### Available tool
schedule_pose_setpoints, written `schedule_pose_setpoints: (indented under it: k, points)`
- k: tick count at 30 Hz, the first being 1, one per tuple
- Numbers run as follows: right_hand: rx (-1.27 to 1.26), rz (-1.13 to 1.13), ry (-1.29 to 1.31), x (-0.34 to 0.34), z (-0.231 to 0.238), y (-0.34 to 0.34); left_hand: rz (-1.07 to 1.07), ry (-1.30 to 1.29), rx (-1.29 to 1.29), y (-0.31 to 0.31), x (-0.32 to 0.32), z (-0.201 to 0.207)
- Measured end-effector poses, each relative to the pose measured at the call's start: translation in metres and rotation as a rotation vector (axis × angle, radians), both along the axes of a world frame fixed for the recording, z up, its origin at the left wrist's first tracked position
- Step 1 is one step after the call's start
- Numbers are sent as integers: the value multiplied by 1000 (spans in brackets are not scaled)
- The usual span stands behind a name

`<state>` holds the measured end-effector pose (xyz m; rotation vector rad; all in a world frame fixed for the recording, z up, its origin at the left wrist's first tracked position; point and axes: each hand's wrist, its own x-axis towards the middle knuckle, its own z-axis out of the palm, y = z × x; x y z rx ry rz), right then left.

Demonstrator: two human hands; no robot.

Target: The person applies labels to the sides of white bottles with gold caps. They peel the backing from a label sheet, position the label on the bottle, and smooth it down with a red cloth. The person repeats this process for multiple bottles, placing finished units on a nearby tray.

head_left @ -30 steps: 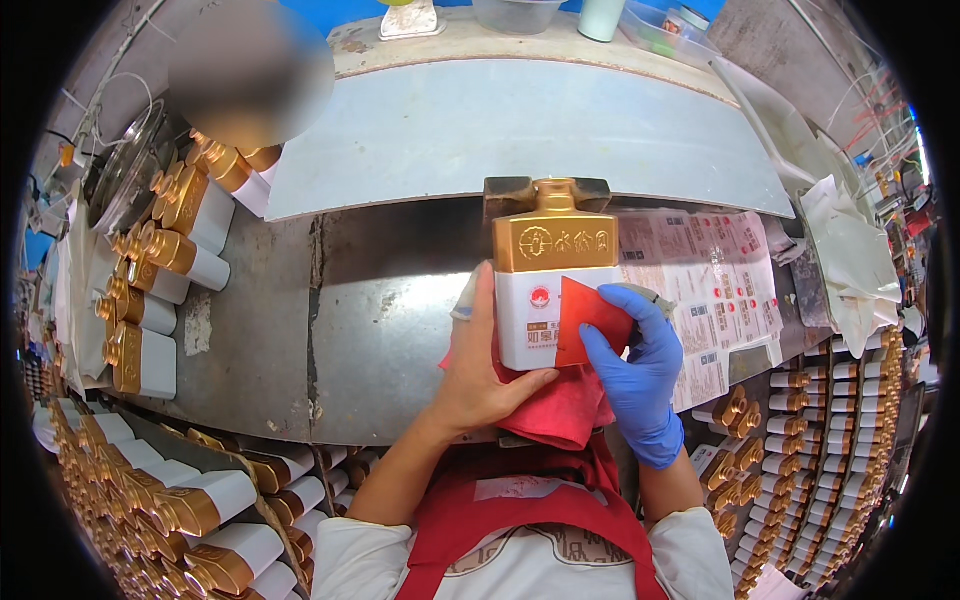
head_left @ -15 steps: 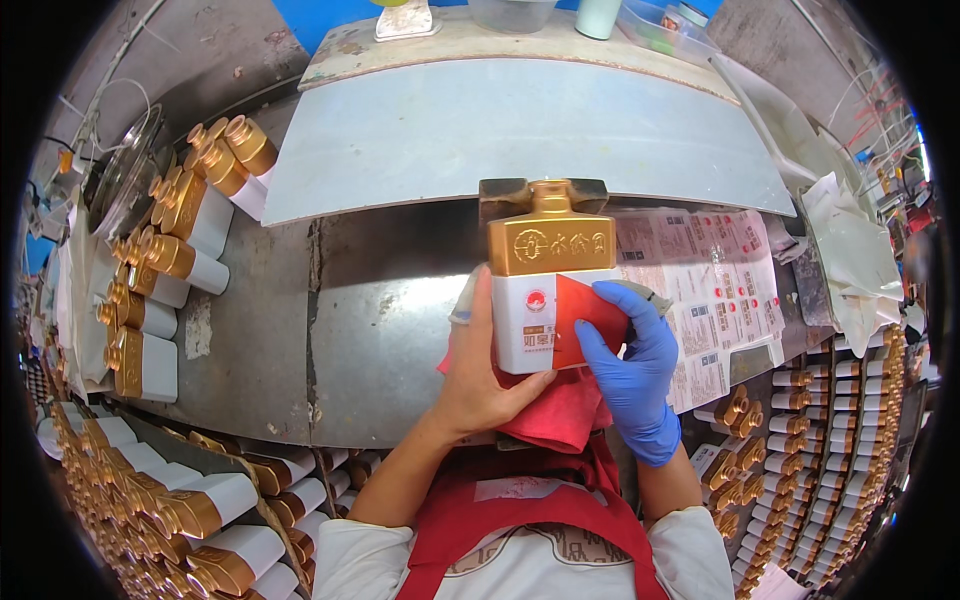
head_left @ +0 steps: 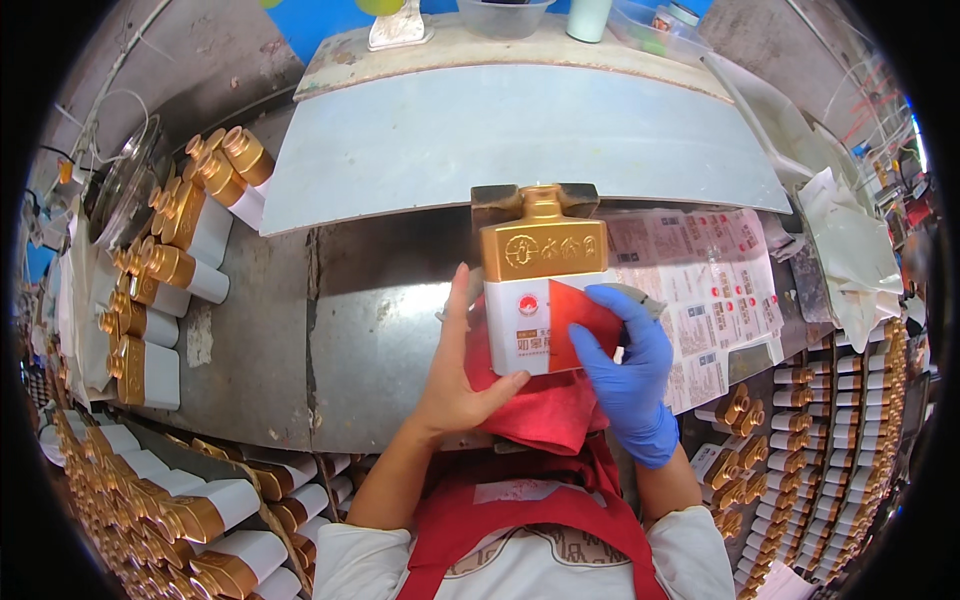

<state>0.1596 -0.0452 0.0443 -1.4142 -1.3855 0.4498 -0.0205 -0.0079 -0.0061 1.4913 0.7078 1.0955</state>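
Observation:
A flat-sided bottle (head_left: 543, 250), gold above and white below, faces me with its neck pointing away. A red label (head_left: 578, 320) covers the right part of its white front. My blue-gloved right hand (head_left: 637, 370) grips the bottle's right side, fingertips and thumb on the red label. My bare left hand (head_left: 455, 385) is open beside the lower left corner, fingers stretched out and the thumb tip close to the bottom edge; whether it touches I cannot tell. Beneath the bottle lies a red cloth (head_left: 550, 415). A dark block (head_left: 495, 203) stands behind the bottle's neck.
A printed label sheet (head_left: 700, 300) lies at the right. Several gold-and-white bottles (head_left: 165, 265) stand at the left of the metal table (head_left: 260, 340); many more fill both lower sides. Beyond is a pale board (head_left: 520, 130), with a light-coloured cup (head_left: 590, 20) at the back.
My left hand has loosened from the bottle's left side, its fingers now spread away to the left. The bottle and right hand have shifted slightly left in view.

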Motion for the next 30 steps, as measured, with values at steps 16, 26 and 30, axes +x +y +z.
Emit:
schedule_pose_setpoints:
  k: [16,26,30]
  points:
    - [-163,-208,-172,-1,-7,-7,52,180,67,5,11,2]
    - [-71,-340,-88,32,-9,3,-42,133,7,8,9,4]
    - [240,-76,-302,12,23,21,-16,-9,-82,4,6,4]
